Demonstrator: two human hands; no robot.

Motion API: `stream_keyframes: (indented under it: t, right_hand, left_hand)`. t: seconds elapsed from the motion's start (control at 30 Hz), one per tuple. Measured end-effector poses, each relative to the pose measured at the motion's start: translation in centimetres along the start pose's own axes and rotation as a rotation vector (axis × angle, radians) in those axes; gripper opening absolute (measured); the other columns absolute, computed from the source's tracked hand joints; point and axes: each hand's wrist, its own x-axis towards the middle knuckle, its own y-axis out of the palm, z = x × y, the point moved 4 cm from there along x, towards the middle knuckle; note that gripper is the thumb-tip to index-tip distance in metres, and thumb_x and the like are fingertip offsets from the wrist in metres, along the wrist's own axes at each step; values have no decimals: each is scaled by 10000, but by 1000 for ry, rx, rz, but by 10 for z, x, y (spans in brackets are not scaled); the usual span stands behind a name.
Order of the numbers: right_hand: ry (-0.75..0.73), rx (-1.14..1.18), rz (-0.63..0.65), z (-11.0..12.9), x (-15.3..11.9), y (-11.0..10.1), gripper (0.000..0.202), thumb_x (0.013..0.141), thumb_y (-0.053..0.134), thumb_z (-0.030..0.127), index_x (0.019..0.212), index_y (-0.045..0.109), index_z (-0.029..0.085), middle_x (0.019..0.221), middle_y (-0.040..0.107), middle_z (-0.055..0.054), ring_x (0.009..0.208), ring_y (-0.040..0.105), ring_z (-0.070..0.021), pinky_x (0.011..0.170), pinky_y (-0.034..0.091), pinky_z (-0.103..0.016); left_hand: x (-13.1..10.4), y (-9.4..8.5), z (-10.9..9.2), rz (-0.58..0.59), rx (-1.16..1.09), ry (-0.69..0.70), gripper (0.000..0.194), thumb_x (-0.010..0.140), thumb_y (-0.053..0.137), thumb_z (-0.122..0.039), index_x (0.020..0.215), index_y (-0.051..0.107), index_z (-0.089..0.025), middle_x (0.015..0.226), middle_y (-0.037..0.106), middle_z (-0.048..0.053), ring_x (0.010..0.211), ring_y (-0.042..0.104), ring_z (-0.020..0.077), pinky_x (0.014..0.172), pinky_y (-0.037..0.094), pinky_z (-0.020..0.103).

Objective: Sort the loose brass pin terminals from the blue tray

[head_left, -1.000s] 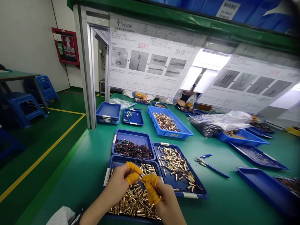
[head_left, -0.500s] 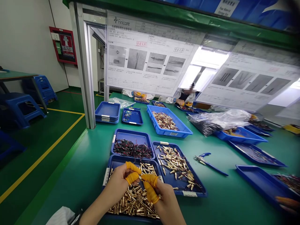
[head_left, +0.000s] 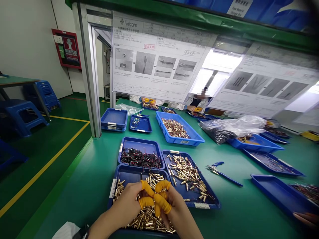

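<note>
My left hand (head_left: 134, 199) and my right hand (head_left: 171, 202) meet above the near blue tray (head_left: 111, 199), which is full of loose brass sleeves (head_left: 147, 217). Yellow finger cots cover the working fingertips of both. The left thumb and index finger are pinched, and whatever lies between them is hidden. Curled up against them, the right fingers show a small glint of metal too small to name. Behind this tray is another blue tray (head_left: 141, 142) of thin dark wires with some red (head_left: 142, 158). On the right, a third tray (head_left: 211, 203) holds brass sleeves with wires attached (head_left: 185, 171).
Blue-handled pliers (head_left: 224, 174) lie right of the trays. Farther back stand a blue bin (head_left: 191, 141) of brass parts, a small tray (head_left: 141, 128) and stacked trays (head_left: 114, 118). Instruction sheets (head_left: 159, 63) hang ahead. Co-workers' hands (head_left: 195, 109) are across the table.
Both hands have shifted slightly right. The right fingers have curled upward, and the yellow fingertips of both hands are bunched closer together. The trays have stayed put.
</note>
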Motion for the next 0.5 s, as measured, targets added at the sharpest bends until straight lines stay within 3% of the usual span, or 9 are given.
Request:
stream_keyframes:
  t: [0.13,0.2,0.33,0.5]
  right_hand:
    - [29,-125,14,-1,0,2,361,818,464,556,754,430,203,415,445,114,231,336,-19,253,198,-119]
    - [-13,-199,-42,0,0,0,344,821,478,534,774,457,194,456,475,92,271,394,-36,282,277,-136]
    - [-147,-226,-161,2,-2,-9,282,801,553,456,819,541,175,612,526,28,458,489,-91,424,426,-210]
    - [-119,-127,-177,-1,-1,-11,216,757,602,385,752,583,170,643,549,4,517,524,-122,467,459,-240]
  left_hand:
    - [-2,2,-2,22,137,76,92,797,530,-121,789,589,-192,838,620,7,795,557,175,700,410,248]
    - [-3,1,-3,9,156,88,68,814,527,-157,822,581,-196,883,620,15,824,552,182,726,407,260]
    - [-3,-4,-1,-87,147,12,122,810,495,-160,890,571,-213,917,616,19,853,541,197,761,400,287]
    - [-2,-6,2,-117,136,-44,108,793,510,-185,860,592,-208,889,627,29,860,536,224,756,388,307]
